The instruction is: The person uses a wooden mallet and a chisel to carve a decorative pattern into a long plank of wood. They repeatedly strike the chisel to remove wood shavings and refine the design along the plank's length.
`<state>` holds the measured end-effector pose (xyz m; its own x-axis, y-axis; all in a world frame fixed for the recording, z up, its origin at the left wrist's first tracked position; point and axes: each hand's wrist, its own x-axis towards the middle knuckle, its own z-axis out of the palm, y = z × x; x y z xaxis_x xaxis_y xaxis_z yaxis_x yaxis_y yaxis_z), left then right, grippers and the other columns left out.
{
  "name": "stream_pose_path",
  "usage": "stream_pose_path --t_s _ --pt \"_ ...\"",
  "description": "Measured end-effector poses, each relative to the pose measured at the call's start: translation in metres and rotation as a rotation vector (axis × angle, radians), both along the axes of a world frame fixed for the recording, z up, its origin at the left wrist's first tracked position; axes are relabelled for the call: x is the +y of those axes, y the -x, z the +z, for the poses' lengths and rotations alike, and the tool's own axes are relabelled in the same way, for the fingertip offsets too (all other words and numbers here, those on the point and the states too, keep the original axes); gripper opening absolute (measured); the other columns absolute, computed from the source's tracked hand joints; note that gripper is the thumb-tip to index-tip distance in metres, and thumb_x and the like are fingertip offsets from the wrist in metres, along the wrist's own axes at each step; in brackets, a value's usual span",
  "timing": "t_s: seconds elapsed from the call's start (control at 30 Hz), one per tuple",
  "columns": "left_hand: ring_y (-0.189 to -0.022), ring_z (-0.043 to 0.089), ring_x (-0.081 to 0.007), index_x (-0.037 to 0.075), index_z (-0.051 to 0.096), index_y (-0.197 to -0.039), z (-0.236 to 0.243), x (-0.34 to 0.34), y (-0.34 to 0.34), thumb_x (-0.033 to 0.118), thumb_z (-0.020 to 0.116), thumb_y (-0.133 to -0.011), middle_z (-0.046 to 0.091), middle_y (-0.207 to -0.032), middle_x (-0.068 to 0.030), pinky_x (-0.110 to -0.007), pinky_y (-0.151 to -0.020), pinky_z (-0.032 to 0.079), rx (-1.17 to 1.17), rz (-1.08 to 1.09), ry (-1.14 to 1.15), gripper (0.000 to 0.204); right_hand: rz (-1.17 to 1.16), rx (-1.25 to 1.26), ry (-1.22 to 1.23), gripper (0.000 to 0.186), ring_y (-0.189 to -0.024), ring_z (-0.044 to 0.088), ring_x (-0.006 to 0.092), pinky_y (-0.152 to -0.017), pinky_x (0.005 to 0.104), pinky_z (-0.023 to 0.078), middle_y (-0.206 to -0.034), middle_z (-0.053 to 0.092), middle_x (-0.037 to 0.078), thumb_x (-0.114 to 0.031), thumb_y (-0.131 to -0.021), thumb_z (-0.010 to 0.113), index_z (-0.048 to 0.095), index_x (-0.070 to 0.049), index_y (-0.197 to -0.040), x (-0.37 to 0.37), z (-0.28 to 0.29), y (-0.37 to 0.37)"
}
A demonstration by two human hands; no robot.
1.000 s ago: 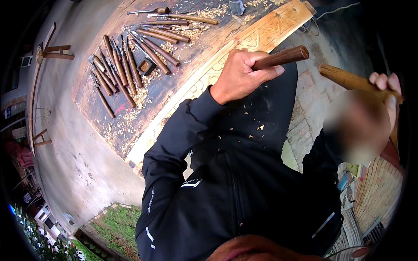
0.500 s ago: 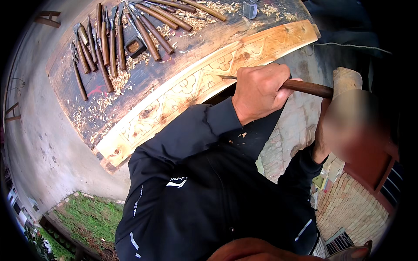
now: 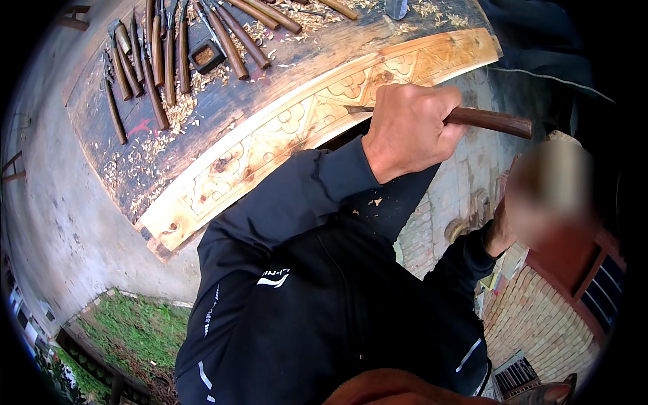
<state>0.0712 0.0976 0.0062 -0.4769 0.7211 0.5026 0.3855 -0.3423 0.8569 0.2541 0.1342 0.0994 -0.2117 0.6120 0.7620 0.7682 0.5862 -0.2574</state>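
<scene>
Damage to the pale carved wooden board [image 3: 304, 121] along the near edge of the dark wooden worktop [image 3: 229, 121] could be caused if the brown-handled steel chisel [image 3: 489, 120], clenched in the left hand [image 3: 413, 128], were skewed; the blurred right hand [image 3: 523, 202] cannot be read.

A white emblem [image 3: 273, 281] with lettering [image 3: 273, 272] is printed on the jacket [image 3: 310, 317] chest; smaller lettering is borne along the left sleeve [image 3: 226, 233]

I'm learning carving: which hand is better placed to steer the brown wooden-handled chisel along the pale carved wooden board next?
Probably the left hand: it grips the chisel, blade near the board; the right hand is farther away.
</scene>
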Motion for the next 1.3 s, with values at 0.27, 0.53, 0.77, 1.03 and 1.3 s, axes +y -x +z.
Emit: stream_pose_path --t_s 0.27,0.53,0.77,1.03,1.3 --pt "-0.046 0.056 -0.0309 0.008 0.063 -0.064 0.0 -0.006 -0.001 0.017 0.08 -0.076 0.055 -0.053 -0.011 -0.035 -0.044 0.041 0.026 -0.035 -0.039 0.023 0.188 0.158 0.096 0.051 -0.087 0.072 0.021 -0.084 0.0351 0.062 -0.103 0.074 0.015 0.007 -0.08 0.082 0.062 0.009 -0.126 0.003 0.0 -0.004" --pt "-0.041 0.046 -0.0269 0.008 0.054 -0.059 0.001 -0.015 -0.003 0.024 0.086 -0.083 0.047 -0.05 -0.0088 -0.034 -0.041 0.033 0.012 0.032 -0.106 0.043 0.398 0.412 0.033 0.055 -0.084 0.066 0.0203 -0.08 0.0364 0.059 -0.104 0.068 0.015 -0.001 -0.089 0.07 0.045 0.003 -0.138 -0.009 0.044 -0.007" --pt "-0.061 0.051 -0.0281 0.012 0.056 -0.061 -0.011 -0.023 -0.004 0.029 0.086 -0.079 0.053 -0.065 -0.0049 -0.04 -0.056 0.038 0.143 0.002 -0.069 0.039 0.078 -0.539 -0.17 0.056 -0.096 0.07 0.0271 -0.078 0.0407 0.059 -0.113 0.071 0.018 -0.004 -0.08 0.085 0.058 0.006 -0.129 0.0 0.02 -0.016" --pt "-0.042 0.041 -0.0273 0.008 0.049 -0.055 0.002 -0.022 -0.002 0.024 0.086 -0.083 0.042 -0.048 -0.0086 -0.037 -0.041 0.031 0.014 -0.023 -0.119 0.049 0.563 0.582 -0.085 0.047 -0.088 0.067 0.0217 -0.087 0.0405 0.059 -0.107 0.069 0.01 -0.016 -0.092 0.069 0.053 -0.002 -0.135 -0.011 0.026 -0.021" --pt "-0.041 0.044 -0.0274 0.008 0.048 -0.054 0.0 -0.025 -0.003 0.024 0.084 -0.085 0.043 -0.048 -0.0082 -0.037 -0.041 0.031 0.052 -0.005 -0.087 0.05 0.169 -0.275 -0.228 0.037 -0.088 0.065 0.0203 -0.082 0.032 0.057 -0.103 0.066 0.012 -0.012 -0.095 0.067 0.056 0.004 -0.126 -0.022 0.053 -0.053"
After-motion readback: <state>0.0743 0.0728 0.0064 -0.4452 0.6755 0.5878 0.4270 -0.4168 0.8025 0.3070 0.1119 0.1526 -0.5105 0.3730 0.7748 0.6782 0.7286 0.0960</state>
